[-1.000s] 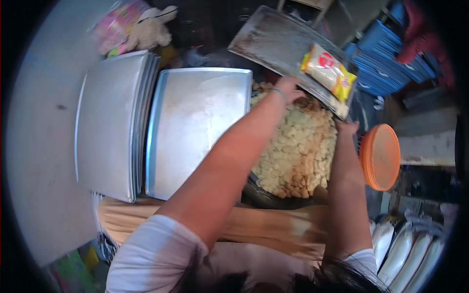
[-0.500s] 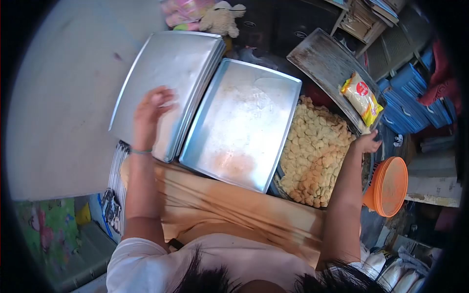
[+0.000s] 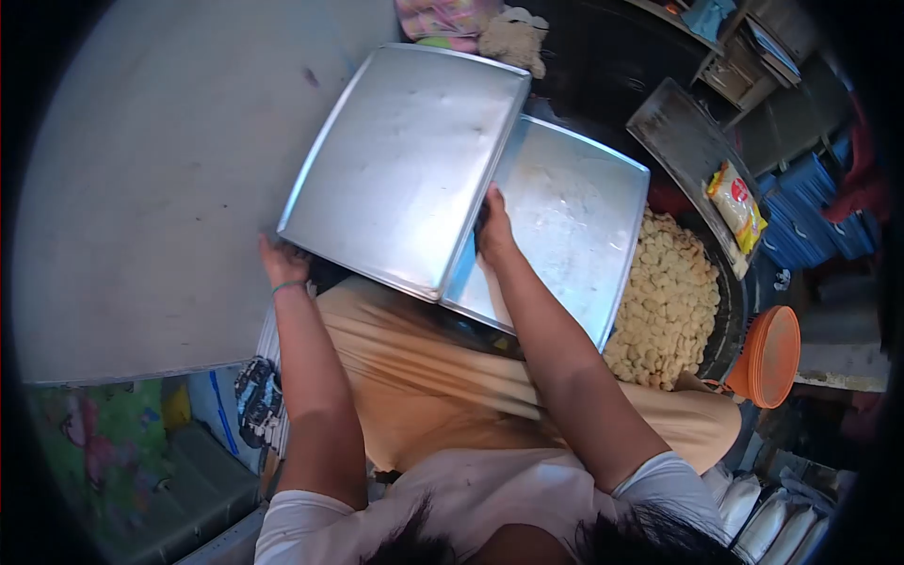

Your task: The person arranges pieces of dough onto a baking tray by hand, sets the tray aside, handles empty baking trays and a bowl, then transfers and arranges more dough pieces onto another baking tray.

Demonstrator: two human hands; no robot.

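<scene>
A shiny metal baking tray (image 3: 405, 169) lies tilted in front of me, gripped on two sides. My left hand (image 3: 285, 262) is closed at its near left corner, with some fingers hidden below the rim. On its right edge, my right hand (image 3: 494, 228) is wrapped, fingertips out of sight under the metal. A second tray (image 3: 584, 202), pale and stained, sits to the right, its left side partly covered by the held one. Whether more trays are under the held one I cannot tell.
Many small round baked pieces (image 3: 664, 301) fill a large dark round container (image 3: 730, 315) at right. A darker tray (image 3: 683, 132) leans there with a yellow packet (image 3: 736, 205) on it. An orange tub (image 3: 774, 358) stands beside. A pale wall (image 3: 160, 207) bounds the left.
My right hand has left the rim of the round container and come across to the tray's right edge. My left hand has lowered from above the tray stack to the near left corner. The view has shifted.
</scene>
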